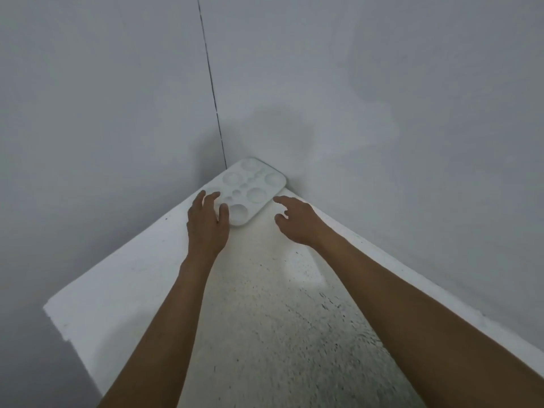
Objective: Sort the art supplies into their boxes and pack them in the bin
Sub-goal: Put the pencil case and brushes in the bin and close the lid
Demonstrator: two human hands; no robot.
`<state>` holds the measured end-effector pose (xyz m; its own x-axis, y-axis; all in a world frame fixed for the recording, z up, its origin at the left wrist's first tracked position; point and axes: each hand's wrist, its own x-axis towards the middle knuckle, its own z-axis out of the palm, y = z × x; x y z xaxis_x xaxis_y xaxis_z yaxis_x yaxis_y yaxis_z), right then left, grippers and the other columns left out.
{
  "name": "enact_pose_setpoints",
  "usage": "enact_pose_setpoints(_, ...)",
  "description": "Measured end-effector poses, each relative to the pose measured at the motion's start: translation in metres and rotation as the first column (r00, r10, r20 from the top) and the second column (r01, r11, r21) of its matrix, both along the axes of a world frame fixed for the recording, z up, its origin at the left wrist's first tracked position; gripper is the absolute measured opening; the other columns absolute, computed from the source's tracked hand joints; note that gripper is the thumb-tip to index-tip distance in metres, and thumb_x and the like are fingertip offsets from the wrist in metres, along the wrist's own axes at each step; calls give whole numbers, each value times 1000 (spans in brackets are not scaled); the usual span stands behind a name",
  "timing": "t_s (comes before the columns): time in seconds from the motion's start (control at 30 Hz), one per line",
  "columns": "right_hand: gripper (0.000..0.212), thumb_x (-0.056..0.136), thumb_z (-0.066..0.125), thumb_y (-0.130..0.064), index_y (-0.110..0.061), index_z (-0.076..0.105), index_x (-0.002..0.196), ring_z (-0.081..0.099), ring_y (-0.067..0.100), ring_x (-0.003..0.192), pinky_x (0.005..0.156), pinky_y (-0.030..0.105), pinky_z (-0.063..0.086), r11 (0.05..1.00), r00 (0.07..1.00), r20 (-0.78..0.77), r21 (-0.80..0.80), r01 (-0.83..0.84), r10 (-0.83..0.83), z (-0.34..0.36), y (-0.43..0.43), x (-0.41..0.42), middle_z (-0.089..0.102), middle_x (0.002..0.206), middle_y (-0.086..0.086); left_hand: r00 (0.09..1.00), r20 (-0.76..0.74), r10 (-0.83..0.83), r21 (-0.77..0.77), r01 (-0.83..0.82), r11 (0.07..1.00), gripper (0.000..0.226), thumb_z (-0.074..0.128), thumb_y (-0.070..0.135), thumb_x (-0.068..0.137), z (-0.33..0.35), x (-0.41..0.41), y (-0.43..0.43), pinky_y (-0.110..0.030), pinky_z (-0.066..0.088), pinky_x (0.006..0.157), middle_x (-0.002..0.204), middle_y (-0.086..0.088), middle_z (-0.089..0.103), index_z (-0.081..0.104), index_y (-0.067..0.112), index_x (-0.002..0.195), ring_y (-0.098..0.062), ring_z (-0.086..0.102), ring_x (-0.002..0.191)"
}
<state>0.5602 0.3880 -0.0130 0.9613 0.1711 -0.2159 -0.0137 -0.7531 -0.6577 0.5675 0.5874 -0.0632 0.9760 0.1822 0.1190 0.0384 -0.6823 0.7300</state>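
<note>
A white plastic paint palette (253, 189) with several round wells lies flat in the far corner of a white speckled surface (265, 304). My left hand (207, 222) rests on the palette's near left edge, with the thumb on its rim and the fingers spread over its left side. My right hand (297, 220) hovers just right of the palette with loosely bent fingers, the index finger pointing at its right edge; it holds nothing. No boxes or bin are in view.
Two plain grey-white walls (382, 113) meet in a corner right behind the palette, with a dark seam (212, 89) running up. The surface's left edge (67, 325) drops off at the lower left.
</note>
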Motion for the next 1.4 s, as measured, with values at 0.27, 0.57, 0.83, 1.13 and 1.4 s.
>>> enact_pose_setpoints(0.27, 69, 90, 52, -2, -12, 27, 153, 56, 9, 98, 104, 40, 47, 877, 959, -245, 419, 237, -143, -15, 25, 28, 57, 107, 0, 983, -177, -40, 93, 57, 994, 59, 41, 35, 104, -7, 42, 24, -46, 17, 118, 163, -16, 13, 23, 12, 155, -30, 14, 150)
enact_pose_setpoints(0.57, 65, 89, 61, -9, -14, 35, 148, 60, 24, 105, 86, 36, 56, 489, 826, -458, 665, 564, -329, -8, 9, 8, 55, 127, 12, 995, -96, 35, -213, -55, 975, 65, 72, 19, 87, -7, 16, 25, -34, 39, 102, 140, -14, 41, 44, 13, 145, -28, 48, 124)
enact_pose_setpoints(0.83, 38, 96, 57, -24, -14, 48, 132, 67, 26, 71, 71, 36, 58, 445, 761, -547, 618, 648, -349, 29, -33, -51, 62, 91, 15, 988, -150, 34, -885, -149, 440, 37, 58, 5, 93, 24, -52, -3, -27, 57, 69, 118, 0, 68, 63, 18, 127, -19, 64, 108)
enact_pose_setpoints(1.13, 26, 95, 58, -24, -10, 63, 117, 60, 22, 84, 67, 32, 52, 504, 830, -361, 667, 549, -425, 98, -100, -148, 65, 99, 8, 974, -36, -223, -930, 49, 365, 25, 62, 12, 94, 81, -125, -39, -25, 57, 66, 108, 3, 74, 71, 23, 115, -10, 71, 89)
enact_pose_setpoints(1.4, 8, 95, 56, -14, -13, 63, 96, 65, 15, 68, 52, 29, 52, 353, 749, -359, 714, 605, -556, 112, -164, -273, 69, 85, 5, 885, -12, -466, -948, 139, 287, 41, 72, 31, 78, 113, -193, -102, -28, 57, 68, 111, -3, 73, 70, 15, 116, -15, 70, 94)
